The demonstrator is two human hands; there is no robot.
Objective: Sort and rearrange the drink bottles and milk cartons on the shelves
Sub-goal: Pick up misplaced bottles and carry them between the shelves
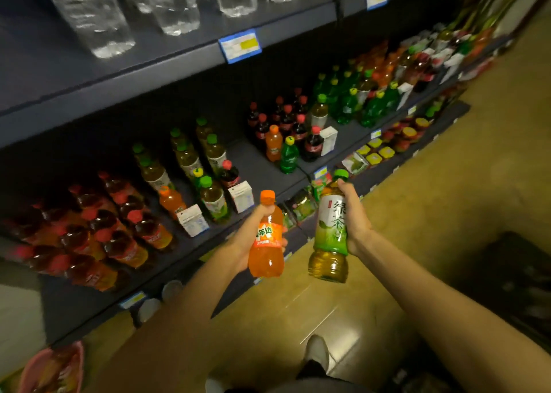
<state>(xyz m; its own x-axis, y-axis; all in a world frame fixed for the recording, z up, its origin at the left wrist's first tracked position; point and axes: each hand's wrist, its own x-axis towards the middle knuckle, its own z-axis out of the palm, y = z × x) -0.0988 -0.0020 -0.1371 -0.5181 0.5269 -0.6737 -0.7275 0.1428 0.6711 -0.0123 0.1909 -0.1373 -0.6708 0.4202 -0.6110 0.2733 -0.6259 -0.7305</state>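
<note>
At the frame's centre the middle shelf (262,166) shows a bare strip between the green-capped tea bottles (190,157) and the cola cluster (286,124), open from the front edge to the back. Left of it, red-capped bottles (98,228) stand tightly packed, and two milk cartons (217,207) block the front edge. The upper shelf (179,67) overhangs everything.

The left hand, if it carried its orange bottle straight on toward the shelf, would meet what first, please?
Probably the white milk carton at the shelf edge just beyond the left hand and its orange soda bottle; depth is uncertain.
</note>
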